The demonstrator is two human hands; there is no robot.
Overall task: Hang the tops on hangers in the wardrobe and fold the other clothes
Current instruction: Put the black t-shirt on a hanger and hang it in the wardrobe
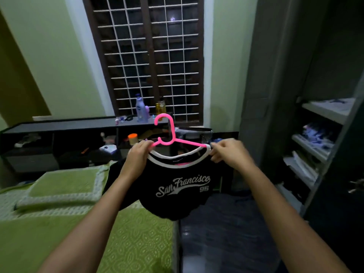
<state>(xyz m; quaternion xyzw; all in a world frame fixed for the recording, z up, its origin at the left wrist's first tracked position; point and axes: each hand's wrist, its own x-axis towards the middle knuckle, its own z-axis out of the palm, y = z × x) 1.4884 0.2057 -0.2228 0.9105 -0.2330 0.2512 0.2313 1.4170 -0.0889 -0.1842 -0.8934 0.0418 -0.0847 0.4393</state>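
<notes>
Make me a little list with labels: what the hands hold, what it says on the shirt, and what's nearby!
left hand: grips the shoulder of the black T-shirt with white collar trim
right hand: grips the other shoulder
hanger: pink plastic hanger, inside the collar, hook up
shirt words: San Francisco 95
left side: bed with green patterned cover
right side: dark open wardrobe with shelves

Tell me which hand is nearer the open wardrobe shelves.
Right. The right hand grips the black top's shoulder on the wardrobe shelves' side; the left hand grips the far shoulder, over the bed.
</notes>
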